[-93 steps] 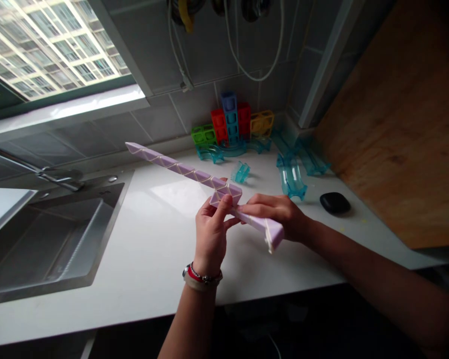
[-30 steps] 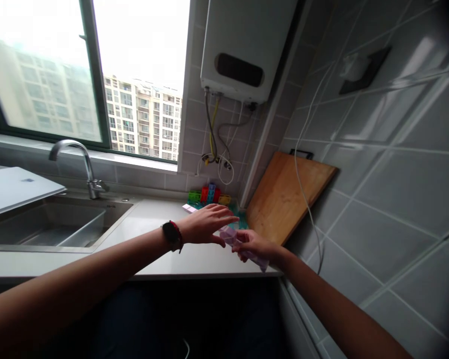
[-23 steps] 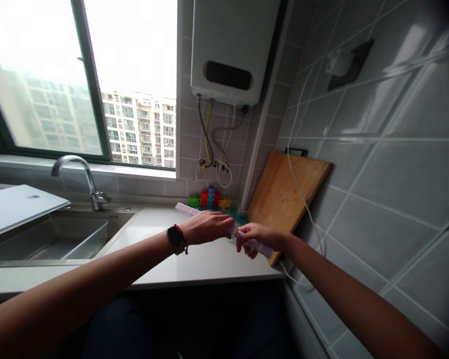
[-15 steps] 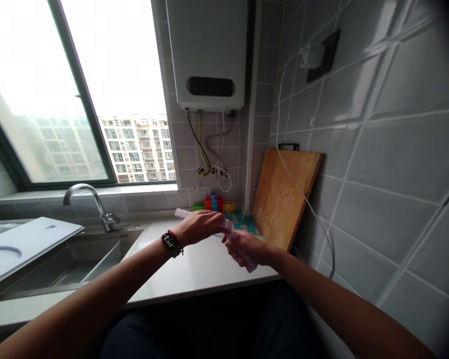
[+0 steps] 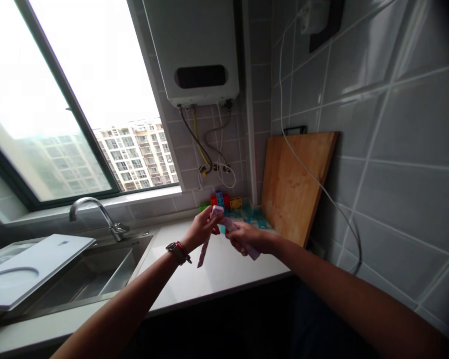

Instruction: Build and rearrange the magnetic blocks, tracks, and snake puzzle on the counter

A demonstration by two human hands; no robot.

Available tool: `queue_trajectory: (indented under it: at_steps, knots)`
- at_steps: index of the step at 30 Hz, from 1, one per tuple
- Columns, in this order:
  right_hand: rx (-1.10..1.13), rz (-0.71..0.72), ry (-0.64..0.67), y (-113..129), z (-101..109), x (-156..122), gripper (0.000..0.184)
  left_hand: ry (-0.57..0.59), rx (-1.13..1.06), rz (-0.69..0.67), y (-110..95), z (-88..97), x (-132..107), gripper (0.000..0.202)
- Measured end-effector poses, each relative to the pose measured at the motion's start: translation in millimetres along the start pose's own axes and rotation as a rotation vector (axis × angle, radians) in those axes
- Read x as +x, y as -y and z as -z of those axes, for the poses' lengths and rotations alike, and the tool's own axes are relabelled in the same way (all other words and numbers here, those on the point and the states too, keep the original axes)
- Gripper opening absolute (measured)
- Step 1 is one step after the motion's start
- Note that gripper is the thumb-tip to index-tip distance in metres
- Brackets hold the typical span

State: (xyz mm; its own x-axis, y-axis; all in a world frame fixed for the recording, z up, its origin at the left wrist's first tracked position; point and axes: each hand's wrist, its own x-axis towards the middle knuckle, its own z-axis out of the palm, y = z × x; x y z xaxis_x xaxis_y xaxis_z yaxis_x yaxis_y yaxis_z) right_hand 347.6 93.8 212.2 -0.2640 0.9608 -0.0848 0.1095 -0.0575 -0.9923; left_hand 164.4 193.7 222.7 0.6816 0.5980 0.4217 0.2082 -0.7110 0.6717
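My left hand point(image 5: 200, 232) is closed around lilac plastic pieces over the white counter. One long lilac strip point(image 5: 202, 255) with notched edges slants down below my left fingers, and a lilac end piece point(image 5: 217, 210) rises above them. My right hand point(image 5: 251, 238) grips a lilac bar point(image 5: 255, 253), whose lower end sticks out under the fist. The bar's upper end reaches my left fingers. Whether the lilac parts are joined there is hidden. Behind my hands stand red, blue, green and yellow toy pieces point(image 5: 220, 199), with flat teal pieces point(image 5: 249, 216) beside them.
A wooden board point(image 5: 294, 184) leans on the tiled wall at the right, with a white cable point(image 5: 314, 177) hanging across it. At the left are a sink point(image 5: 97, 267), a faucet point(image 5: 101, 212) and a white panel point(image 5: 41, 269) lying over the sink. The counter point(image 5: 183, 279) has a front edge near me.
My left wrist has turned, and the lilac strip swung from pointing left to hanging downward. My right hand keeps its grip on the bar. The view has tilted and shifted right.
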Motion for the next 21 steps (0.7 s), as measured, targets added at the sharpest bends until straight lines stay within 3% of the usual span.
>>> queue_trajectory:
  at_steps: [5, 11, 14, 17, 21]
  knots:
    - [-0.144, -0.247, 0.135, -25.1, 20.5, 13.5, 0.024, 0.125, 0.112, -0.029, 9.5, -5.0, -10.7, 0.032]
    - [-0.130, -0.306, 0.145, -56.6, 4.7, 58.9, 0.029, 0.129, 0.248, 0.010, 37.3, 0.4, -18.1, 0.024]
    - [0.024, -0.301, 0.271, -59.7, -2.5, 82.1, 0.036, 0.118, 0.267, 0.041, 53.3, 9.5, -20.4, 0.025]
    - [0.322, -0.259, 0.407, -69.0, -6.0, 99.1, 0.040, 0.114, 0.278, 0.061, 65.3, 15.7, -21.5, 0.026]
    - [0.621, -0.214, 0.436, -85.2, -9.2, 113.5, 0.035, 0.102, 0.253, 0.129, 78.7, 14.6, -16.7, 0.028]
